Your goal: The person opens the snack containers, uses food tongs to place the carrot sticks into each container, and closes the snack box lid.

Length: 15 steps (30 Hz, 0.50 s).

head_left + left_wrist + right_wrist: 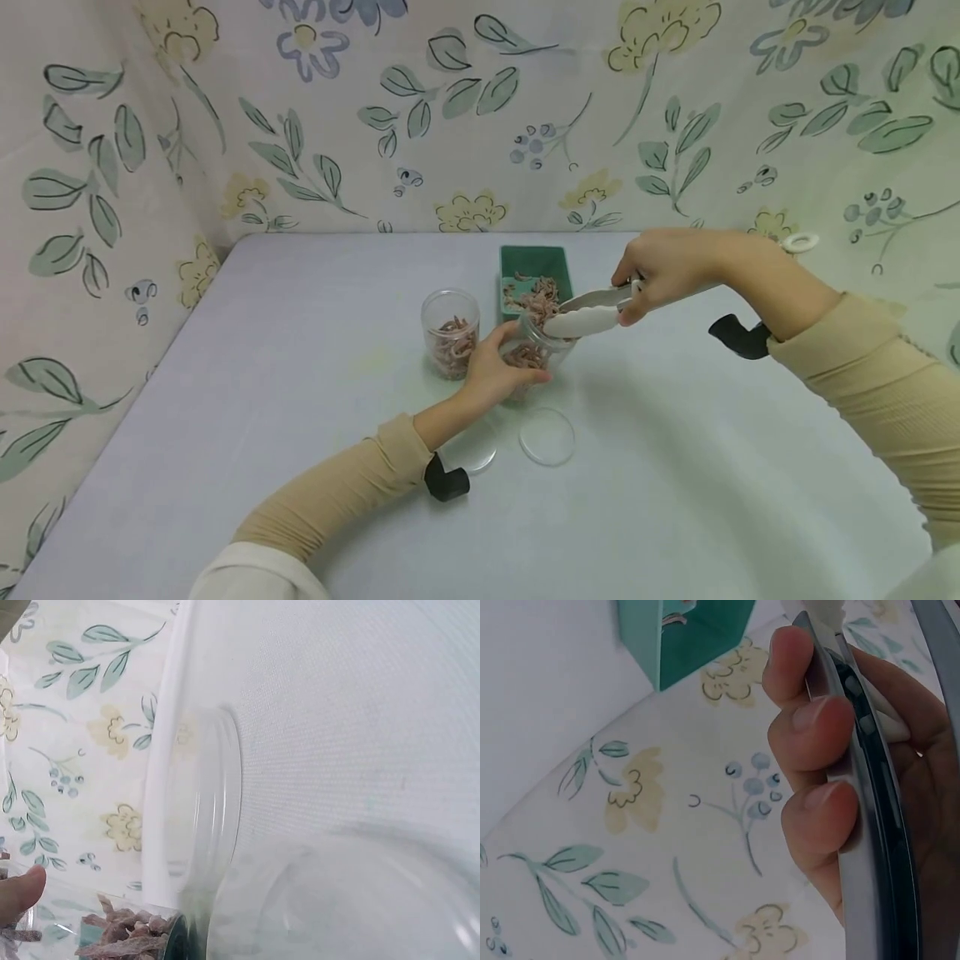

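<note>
My left hand (498, 371) grips a clear jar (559, 353) partly filled with brownish-pink, strip-like pieces (525, 357). In the left wrist view only the thumb (22, 892) of that hand shows. My right hand (671, 260) holds metal tongs (592, 320) with white tips, fingers curled round the handles in the right wrist view. The tips are at the mouth of the held jar, where a clump of strips (542, 310) sits. Behind this jar stands a green rectangular tub (534, 262) with more strips inside. Beside it on the left, a second clear jar (450, 310) holds strips too.
Two clear round lids lie on the white table (315, 350) in front of the jars: a right one (547, 461) and a left one (480, 467), partly behind the left wrist. A flowered cloth (465, 117) hangs along the table's back and left edges.
</note>
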{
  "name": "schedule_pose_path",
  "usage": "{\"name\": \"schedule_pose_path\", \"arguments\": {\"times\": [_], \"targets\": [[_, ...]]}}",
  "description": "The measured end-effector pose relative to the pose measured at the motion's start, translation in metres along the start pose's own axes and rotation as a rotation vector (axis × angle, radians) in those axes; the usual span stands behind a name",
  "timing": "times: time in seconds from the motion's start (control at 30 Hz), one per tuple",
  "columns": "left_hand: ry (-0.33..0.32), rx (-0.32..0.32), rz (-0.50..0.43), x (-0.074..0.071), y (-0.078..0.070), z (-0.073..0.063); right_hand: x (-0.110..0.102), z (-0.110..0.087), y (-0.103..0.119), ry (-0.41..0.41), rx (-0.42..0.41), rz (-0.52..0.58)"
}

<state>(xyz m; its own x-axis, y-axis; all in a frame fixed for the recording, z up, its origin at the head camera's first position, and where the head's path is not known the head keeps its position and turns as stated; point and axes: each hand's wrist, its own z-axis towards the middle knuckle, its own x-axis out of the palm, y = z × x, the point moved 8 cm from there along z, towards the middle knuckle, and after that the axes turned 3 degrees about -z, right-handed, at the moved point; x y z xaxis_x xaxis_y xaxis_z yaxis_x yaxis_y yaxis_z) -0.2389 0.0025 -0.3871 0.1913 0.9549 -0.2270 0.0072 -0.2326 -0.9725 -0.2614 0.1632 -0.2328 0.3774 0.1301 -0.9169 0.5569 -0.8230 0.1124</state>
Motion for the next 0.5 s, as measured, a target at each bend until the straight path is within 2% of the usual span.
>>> {"name": "schedule_pose_path", "arguments": {"times": [0.1, 0.3, 0.5], "targets": [[0.000, -0.008, 0.008, -0.001, -0.001, -0.001, -0.003, 0.003, 0.009, -0.005, 0.001, -0.072], [-0.005, 0.017, 0.059, -0.001, -0.004, 0.000, -0.006, 0.012, 0.031, -0.009, -0.040, -0.265], [0.006, -0.003, 0.039, -0.001, -0.003, -0.001, -0.006, 0.020, 0.042, -0.015, -0.013, -0.389]]}}
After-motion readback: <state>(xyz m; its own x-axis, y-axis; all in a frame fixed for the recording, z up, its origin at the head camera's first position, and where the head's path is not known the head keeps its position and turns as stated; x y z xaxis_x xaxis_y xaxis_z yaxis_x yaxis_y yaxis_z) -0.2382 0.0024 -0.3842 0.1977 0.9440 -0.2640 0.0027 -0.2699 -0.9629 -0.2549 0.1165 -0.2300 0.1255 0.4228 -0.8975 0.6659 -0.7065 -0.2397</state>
